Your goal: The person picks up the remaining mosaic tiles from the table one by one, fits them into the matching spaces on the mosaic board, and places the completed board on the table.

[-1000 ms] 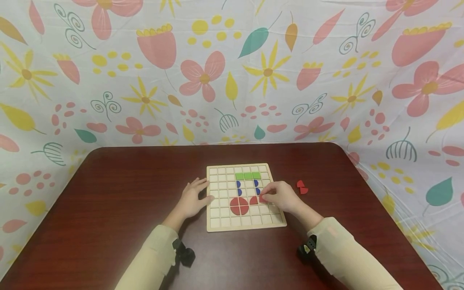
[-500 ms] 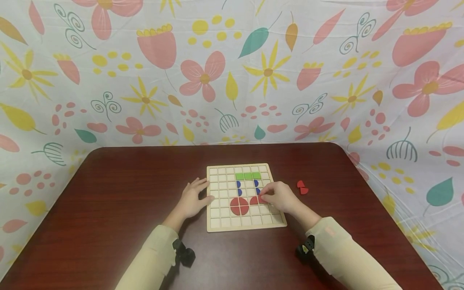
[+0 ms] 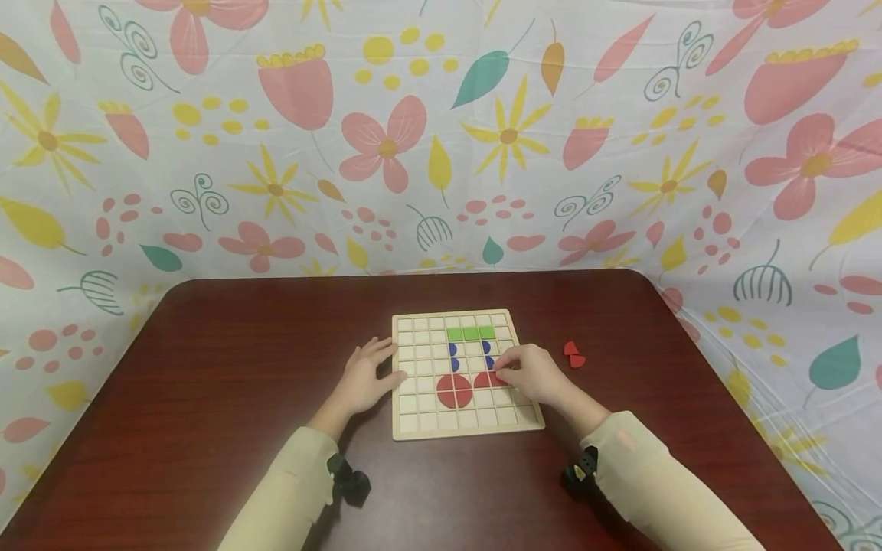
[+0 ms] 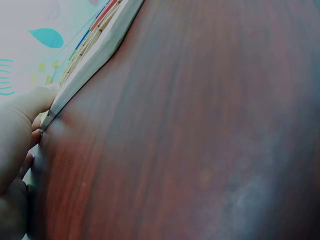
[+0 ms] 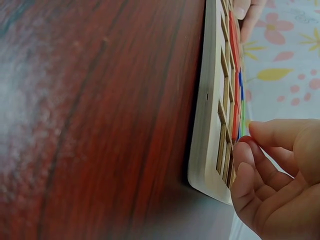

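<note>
A square wooden grid board lies on the table. In it sit a row of green squares, several blue half-round pieces and a full red circle made of quarter pieces. Right of that circle are red quarter-circle pieces, partly hidden by my right hand. Its thumb and finger pinch a red quarter-circle piece at the board, as the right wrist view shows. My left hand rests at the board's left edge with fingers extended; in the left wrist view its thumb lies on the rim.
Two loose red quarter-circle pieces lie on the dark wooden table, right of the board. A flower-printed cloth hangs behind the table and down its right side.
The red quarter-circle piece under my right fingers has settled from a tilt to flat beside its neighbour. My left hand has stayed at the board's edge.
</note>
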